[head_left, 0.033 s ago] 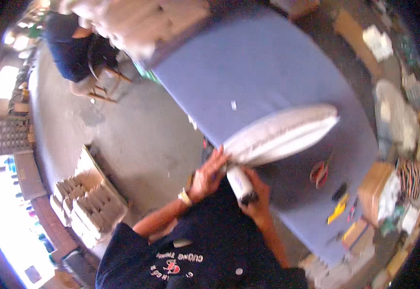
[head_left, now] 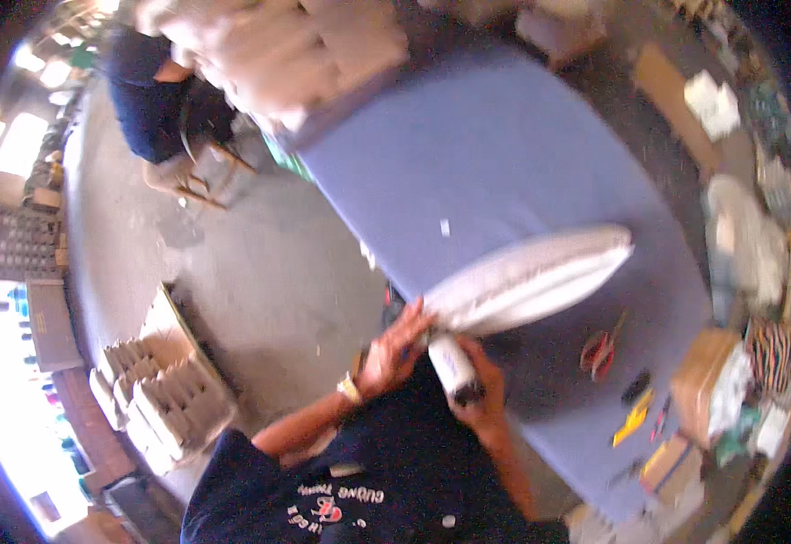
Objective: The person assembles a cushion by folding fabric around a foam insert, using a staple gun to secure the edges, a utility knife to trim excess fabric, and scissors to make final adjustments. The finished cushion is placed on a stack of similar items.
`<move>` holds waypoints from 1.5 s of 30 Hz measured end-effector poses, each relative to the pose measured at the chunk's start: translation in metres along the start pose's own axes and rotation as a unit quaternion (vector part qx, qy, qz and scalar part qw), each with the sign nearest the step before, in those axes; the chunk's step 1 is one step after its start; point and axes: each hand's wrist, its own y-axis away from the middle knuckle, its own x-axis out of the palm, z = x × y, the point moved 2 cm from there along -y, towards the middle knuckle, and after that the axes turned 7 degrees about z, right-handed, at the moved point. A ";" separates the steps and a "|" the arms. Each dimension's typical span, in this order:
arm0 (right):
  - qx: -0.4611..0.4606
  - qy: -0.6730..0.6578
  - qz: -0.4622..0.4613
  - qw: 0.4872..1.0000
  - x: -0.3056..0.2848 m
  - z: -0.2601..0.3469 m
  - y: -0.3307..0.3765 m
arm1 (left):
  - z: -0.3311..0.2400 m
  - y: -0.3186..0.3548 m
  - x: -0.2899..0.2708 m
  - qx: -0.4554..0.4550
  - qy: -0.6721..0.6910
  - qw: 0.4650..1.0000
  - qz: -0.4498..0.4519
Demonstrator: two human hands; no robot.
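One wide worktop [head_left: 504,136], smooth and blue-grey, fills the middle, its long left edge running diagonally toward the person. Pale, lumpy goods [head_left: 314,54] are heaped at its far end. To the left spreads a grey floor [head_left: 268,236] with a matte surface, giving room beside the left arm; ridged, light-coloured pieces [head_left: 173,408] stand on it, well apart from the hands. At the right edge sits a brown cardboard box [head_left: 697,376].

Next in size, the white oval piece [head_left: 532,281] looks padded, with a rougher band along its side and a rounded rim. It lies aslant above the worktop's near left edge; whether it rests or is raised, I cannot tell. A broad stretch of worktop lies between it and the heap.

The left hand [head_left: 391,354] has its fingers straight and close together at the oval's left tip; whether they pinch it is unclear. The right hand [head_left: 486,385] is wrapped around a smooth white cylinder [head_left: 453,367] with a dark lower end, just below that tip.

Smaller still, red-handled scissors [head_left: 598,355] and a slim yellow tool [head_left: 634,419] lie near the right edge, and a white scrap [head_left: 444,228] lies beyond the oval.
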 end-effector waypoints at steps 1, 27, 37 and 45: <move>-0.030 0.044 -0.011 0.999 -0.004 0.011 -0.012 | -0.001 -0.003 -0.002 -0.020 -0.005 1.000 0.002; 0.257 -0.110 -0.316 0.907 -0.087 -0.149 -0.068 | -0.007 -0.063 0.027 0.039 -0.080 0.956 0.280; 0.307 -0.019 -0.369 0.877 -0.077 -0.117 -0.100 | -0.011 -0.107 0.040 0.130 -0.023 0.936 0.328; 0.280 -0.037 -0.457 0.844 -0.072 -0.138 -0.097 | 0.008 -0.168 0.052 0.193 0.057 0.888 0.413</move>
